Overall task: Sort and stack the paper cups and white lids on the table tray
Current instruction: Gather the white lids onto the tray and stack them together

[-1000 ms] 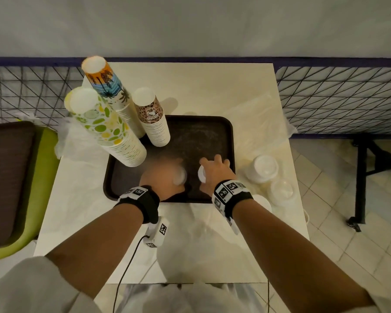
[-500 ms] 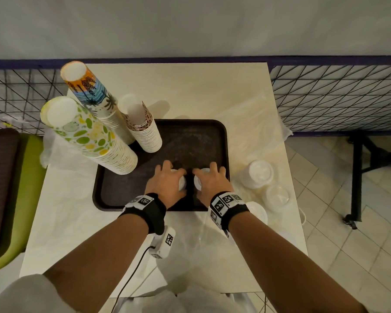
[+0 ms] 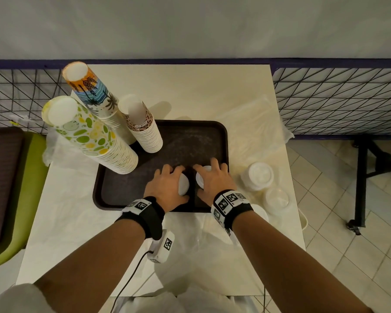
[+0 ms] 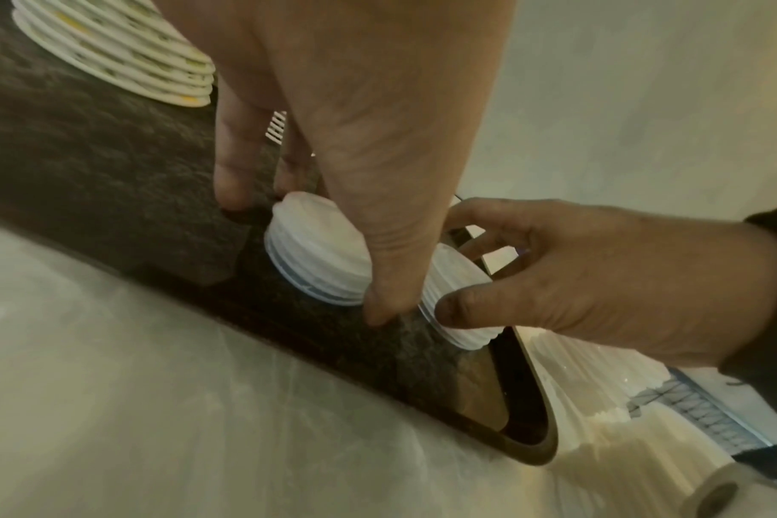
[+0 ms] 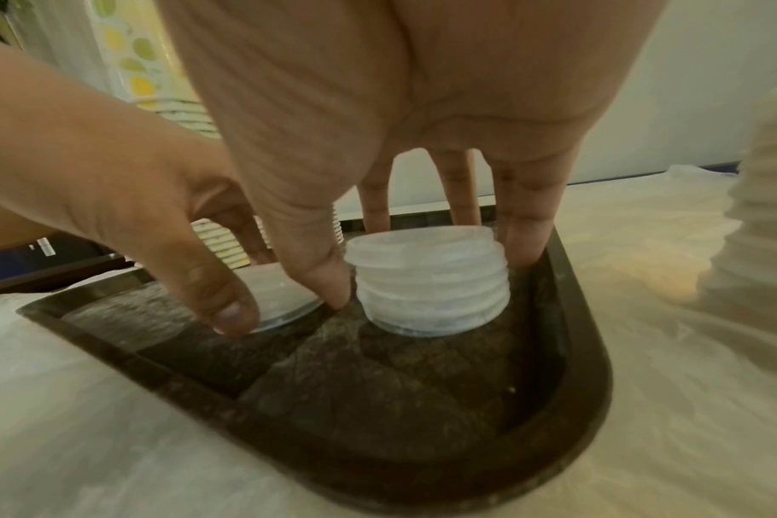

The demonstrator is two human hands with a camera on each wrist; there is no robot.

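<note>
A dark brown tray (image 3: 203,141) lies on the cream table. Three tall cup stacks stand on its left side: lemon print (image 3: 93,136), palm print (image 3: 95,96) and leopard print (image 3: 145,129). At the tray's near right, my left hand (image 3: 167,186) grips a short stack of white lids (image 3: 183,185) that rests on the tray floor. In the left wrist view its thumb and fingers bracket that stack (image 4: 320,259). Beside it, my right hand (image 3: 212,179) grips a second lid stack (image 5: 431,280) close to the tray's right wall. The two stacks stand a little apart.
More white lids (image 3: 259,175) and clear lids (image 3: 275,198) sit on the table right of the tray. Crumpled clear plastic wrap (image 3: 253,123) lies at the back right. A green chair (image 3: 25,199) stands left, and a wire fence (image 3: 336,98) runs behind.
Both hands have settled at the tray's near right with the lid stacks set down on its floor. Their fingers now spread round the stacks. The view has shifted slightly.
</note>
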